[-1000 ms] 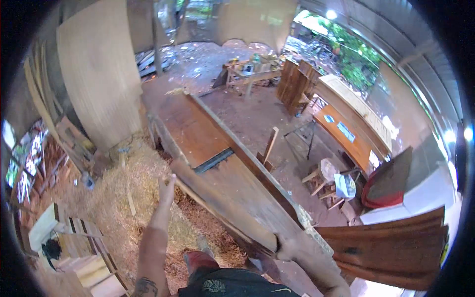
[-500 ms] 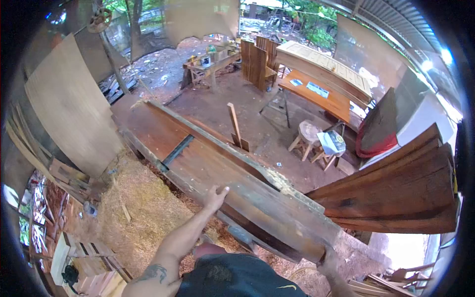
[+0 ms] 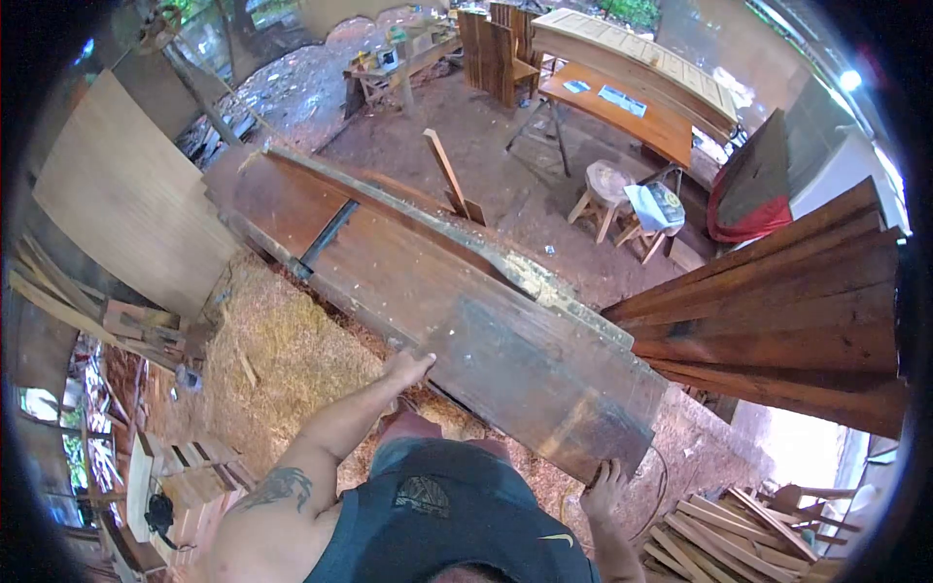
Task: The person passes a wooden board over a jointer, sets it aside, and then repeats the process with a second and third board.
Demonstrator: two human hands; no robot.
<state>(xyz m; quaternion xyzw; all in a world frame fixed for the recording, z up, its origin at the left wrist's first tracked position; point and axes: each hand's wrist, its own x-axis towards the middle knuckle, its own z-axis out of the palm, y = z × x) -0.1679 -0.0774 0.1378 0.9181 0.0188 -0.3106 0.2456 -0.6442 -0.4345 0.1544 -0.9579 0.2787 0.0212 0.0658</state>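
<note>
A dark, wide wooden board [image 3: 530,379] lies flat along the near right part of a long brown planer bed [image 3: 389,248]. My left hand [image 3: 412,367] is at the board's near left corner, its thumb along the edge and its other fingers partly hidden. At the right end, my right hand [image 3: 604,489] grips the near right corner, fingers curled over the edge. Farther up the bed a dark crosswise slot [image 3: 328,238] shows. A raised fence [image 3: 452,248] with shavings on it runs along the far side.
A shavings heap [image 3: 292,360] lies on the near left. Tall dark planks [image 3: 768,311] lean at the right, above a pile of wood strips [image 3: 724,539]. Beyond stand small stools [image 3: 604,189] and an orange-brown table [image 3: 622,112]. A pale sheet [image 3: 112,185] stands at left.
The board has gone from tilted, with its near edge showing, to lying flat. My right hand has shifted left and slightly up in view. The camera has tipped further down.
</note>
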